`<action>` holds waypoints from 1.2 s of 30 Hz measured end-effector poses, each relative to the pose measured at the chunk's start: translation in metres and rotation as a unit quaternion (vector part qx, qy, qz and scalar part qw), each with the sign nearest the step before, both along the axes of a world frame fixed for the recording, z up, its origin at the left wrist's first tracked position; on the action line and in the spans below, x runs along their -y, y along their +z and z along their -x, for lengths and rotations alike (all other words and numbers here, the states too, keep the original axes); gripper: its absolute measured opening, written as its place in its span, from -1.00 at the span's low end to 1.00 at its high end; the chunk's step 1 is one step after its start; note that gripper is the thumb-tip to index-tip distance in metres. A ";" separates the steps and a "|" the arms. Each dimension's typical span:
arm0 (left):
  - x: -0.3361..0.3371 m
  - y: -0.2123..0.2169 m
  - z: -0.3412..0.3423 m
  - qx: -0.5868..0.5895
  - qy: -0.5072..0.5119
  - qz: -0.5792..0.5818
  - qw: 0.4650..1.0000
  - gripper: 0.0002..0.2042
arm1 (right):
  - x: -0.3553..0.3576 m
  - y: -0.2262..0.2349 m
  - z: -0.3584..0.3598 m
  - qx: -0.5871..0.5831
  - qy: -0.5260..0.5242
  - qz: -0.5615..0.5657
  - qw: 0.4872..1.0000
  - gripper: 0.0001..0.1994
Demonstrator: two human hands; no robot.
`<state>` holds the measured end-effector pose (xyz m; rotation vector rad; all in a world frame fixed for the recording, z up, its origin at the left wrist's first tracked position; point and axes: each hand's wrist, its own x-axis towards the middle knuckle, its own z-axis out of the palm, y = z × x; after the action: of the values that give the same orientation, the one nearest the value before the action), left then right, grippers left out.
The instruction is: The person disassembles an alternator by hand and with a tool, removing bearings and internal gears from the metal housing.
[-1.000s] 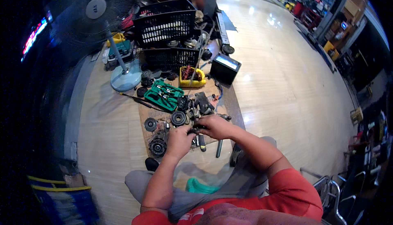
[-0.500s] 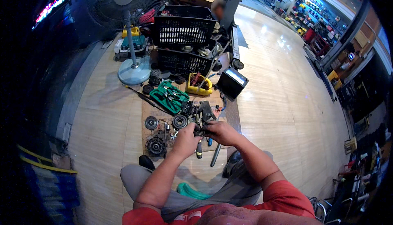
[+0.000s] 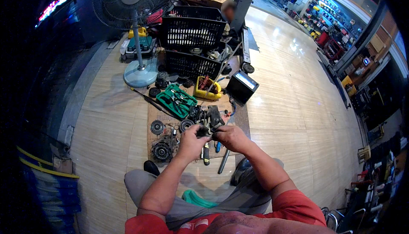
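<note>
Between my hands is a dark, greasy mechanical part (image 3: 206, 130), mostly covered by my fingers; its exact kind cannot be told. My left hand (image 3: 192, 143) curls its thumb and fingers around the left side of it. From the right, my right hand (image 3: 232, 139) pinches at the same spot, its fingertips closed. Just beyond them lies a blackened metal bracket-like piece (image 3: 214, 115). A round pulley-like part (image 3: 186, 125) sits beside my left fingers. Below the hands lie a black-and-yellow handled tool (image 3: 206, 155), a blue handle (image 3: 218, 147) and a grey metal tube (image 3: 224, 162).
A cardboard sheet (image 3: 154, 111) carries a ring-shaped part (image 3: 157, 127) and a large round housing (image 3: 162, 151). Farther off are a green tool case (image 3: 177, 101), a yellow bin (image 3: 207, 88), a black battery (image 3: 242, 86), stacked black crates (image 3: 192, 36) and a standing fan (image 3: 140, 74).
My left hand has shifted slightly left, its thumb and fingers spreading wider around the dark part. My right hand stays close to the same place.
</note>
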<state>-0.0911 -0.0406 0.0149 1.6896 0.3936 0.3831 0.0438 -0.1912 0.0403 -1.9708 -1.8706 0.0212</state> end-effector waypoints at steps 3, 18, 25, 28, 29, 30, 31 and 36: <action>-0.006 -0.002 0.002 -0.021 -0.035 -0.117 0.992 -0.75 | 0.001 0.003 0.002 0.004 -0.005 -0.017 1.000 -0.93; -0.004 0.010 0.010 -0.125 -0.111 -0.178 0.970 -0.78 | 0.003 -0.002 -0.001 -0.005 0.005 -0.031 0.999 -0.92; -0.002 0.011 0.010 -0.080 -0.073 -0.240 0.965 -0.80 | 0.003 0.001 0.000 -0.056 -0.014 0.004 0.998 -0.90; -0.002 0.010 0.010 -0.067 -0.068 -0.255 0.962 -0.80 | 0.004 0.006 -0.001 -0.096 -0.017 0.023 0.995 -0.88; -0.002 0.010 0.010 -0.063 -0.067 -0.258 0.962 -0.80 | 0.004 0.007 -0.001 -0.100 -0.022 0.020 0.995 -0.88; -0.001 0.010 0.010 -0.062 -0.066 -0.264 0.960 -0.81 | 0.004 0.007 -0.002 -0.104 -0.029 0.018 0.994 -0.87; 0.000 0.012 0.010 -0.062 -0.065 -0.269 0.959 -0.83 | 0.005 0.007 -0.003 -0.101 -0.029 0.030 0.994 -0.88; 0.001 0.014 0.010 -0.057 -0.078 -0.275 0.957 -0.84 | 0.007 0.007 -0.007 -0.080 -0.038 0.080 0.993 -0.89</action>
<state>-0.1011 -0.0414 0.0288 2.2783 0.2453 0.2930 0.0505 -0.1981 0.0477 -2.0763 -1.7377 0.3078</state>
